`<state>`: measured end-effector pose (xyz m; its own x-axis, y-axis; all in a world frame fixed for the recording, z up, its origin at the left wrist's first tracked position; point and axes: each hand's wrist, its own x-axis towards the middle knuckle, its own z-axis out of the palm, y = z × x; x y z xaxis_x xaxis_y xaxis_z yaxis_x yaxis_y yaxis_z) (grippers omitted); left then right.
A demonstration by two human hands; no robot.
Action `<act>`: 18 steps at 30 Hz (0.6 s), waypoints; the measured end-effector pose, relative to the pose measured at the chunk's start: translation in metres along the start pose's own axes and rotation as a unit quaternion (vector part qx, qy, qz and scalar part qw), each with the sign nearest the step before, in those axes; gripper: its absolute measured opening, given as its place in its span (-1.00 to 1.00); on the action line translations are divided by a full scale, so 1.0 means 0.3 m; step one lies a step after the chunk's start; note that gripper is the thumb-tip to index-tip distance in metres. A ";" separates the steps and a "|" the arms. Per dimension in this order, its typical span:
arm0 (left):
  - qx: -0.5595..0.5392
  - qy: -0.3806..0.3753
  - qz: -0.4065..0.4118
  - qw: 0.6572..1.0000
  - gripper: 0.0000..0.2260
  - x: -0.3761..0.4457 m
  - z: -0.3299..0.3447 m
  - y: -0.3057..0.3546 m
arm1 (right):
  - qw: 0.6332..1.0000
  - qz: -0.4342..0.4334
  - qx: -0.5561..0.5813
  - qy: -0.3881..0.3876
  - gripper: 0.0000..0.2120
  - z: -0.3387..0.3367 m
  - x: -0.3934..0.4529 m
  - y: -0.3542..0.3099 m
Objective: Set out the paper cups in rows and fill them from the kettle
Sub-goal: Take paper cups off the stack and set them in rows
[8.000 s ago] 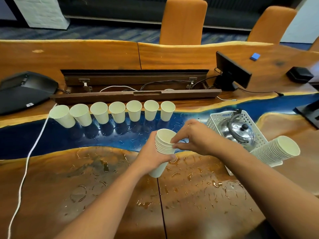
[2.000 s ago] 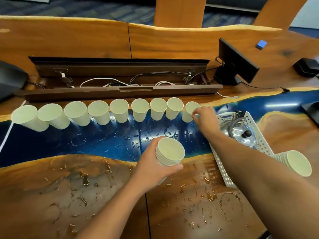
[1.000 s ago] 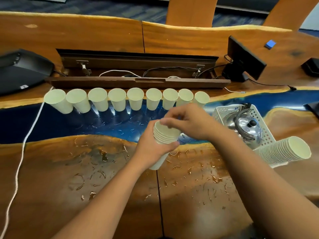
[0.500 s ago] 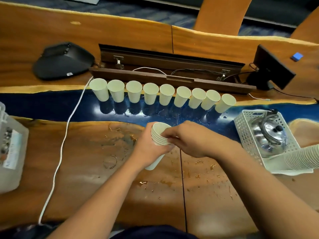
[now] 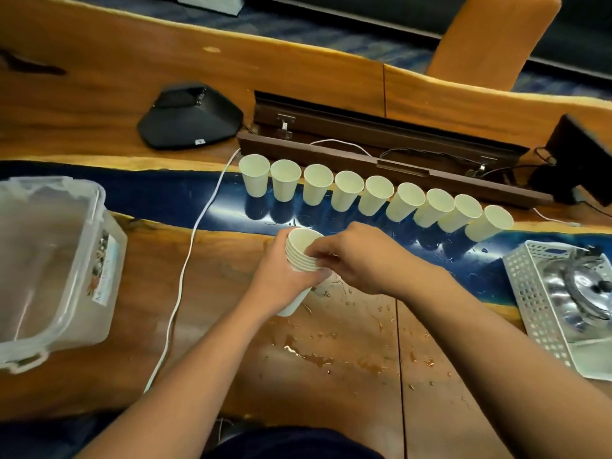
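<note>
A row of several white paper cups [image 5: 376, 195] stands upright along the blue strip of the wooden table [image 5: 347, 352]. My left hand [image 5: 281, 283] grips a short stack of nested cups [image 5: 299, 251] in front of the row. My right hand [image 5: 361, 256] pinches the rim of the top cup of that stack. A steel kettle [image 5: 583, 293] lies in a white perforated basket [image 5: 526, 286] at the right edge.
A clear plastic lidded box [image 5: 49, 270] sits at the left. A white cable [image 5: 188, 260] runs down the table. A black speaker unit [image 5: 190, 117] and an open cable trough [image 5: 381, 140] lie behind the row. Water drops dot the wood near my hands.
The view has swung left, bringing the plastic box into sight. Both hands stay on the cup stack, the right fingers still working at the top cup. The row of cups is unchanged.
</note>
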<state>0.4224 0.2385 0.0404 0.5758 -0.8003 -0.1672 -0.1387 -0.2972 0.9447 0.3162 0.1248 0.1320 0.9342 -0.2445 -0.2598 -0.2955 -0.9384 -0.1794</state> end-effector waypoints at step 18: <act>-0.032 0.051 -0.025 0.998 -0.41 0.070 -0.157 -0.102 | 0.942 -0.022 0.141 0.303 -0.79 -0.096 0.227 0.026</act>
<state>0.4768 0.2554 0.0212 0.6600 -0.7272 -0.1883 -0.0585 -0.2997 0.9522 0.3833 0.0938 0.1402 0.8639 -0.3824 0.3277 -0.2162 -0.8693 -0.4444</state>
